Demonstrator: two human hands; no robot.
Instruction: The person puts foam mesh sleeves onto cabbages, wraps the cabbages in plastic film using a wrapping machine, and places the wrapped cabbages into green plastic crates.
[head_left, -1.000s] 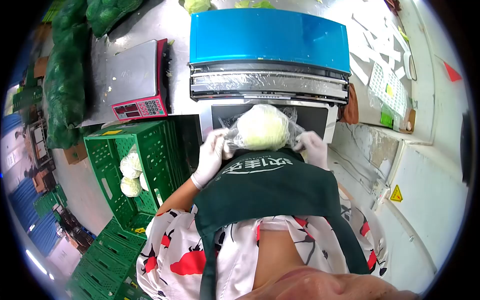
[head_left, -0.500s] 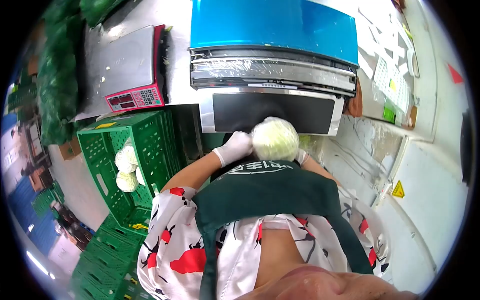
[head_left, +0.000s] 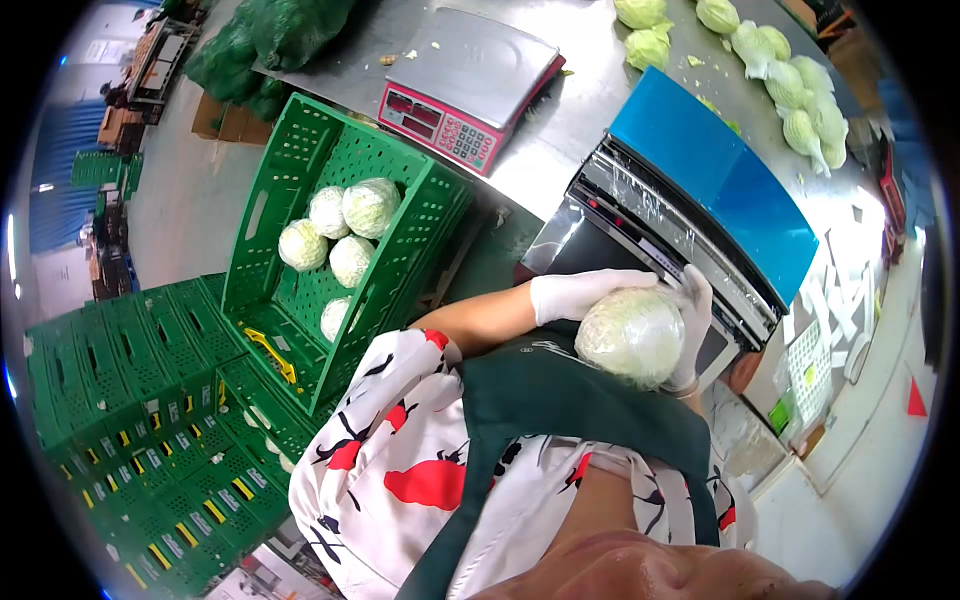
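A round pale-green cabbage (head_left: pixel 632 338) in clear plastic film is held close to the dark green apron. My left hand (head_left: pixel 590 294), in a white glove, grips its upper left side. On its right side, my right hand (head_left: pixel 692 325), also in a white glove, is closed against it. Just beyond the hands stands a film-wrapping machine (head_left: pixel 715 185) with a blue cover and clear film across its front.
To the left, a green plastic crate (head_left: pixel 258 215) contains several wrapped cabbages (head_left: pixel 370 208). A red-edged scale (head_left: pixel 470 85) rests on the metal table. More cabbages (head_left: pixel 790 85) lie at the back right. Stacked green crates (head_left: pixel 150 400) occupy the lower left.
The view has turned left, bringing more of the crate into sight. Both hands are now plainly around the cabbage; earlier the right one was mostly hidden behind it.
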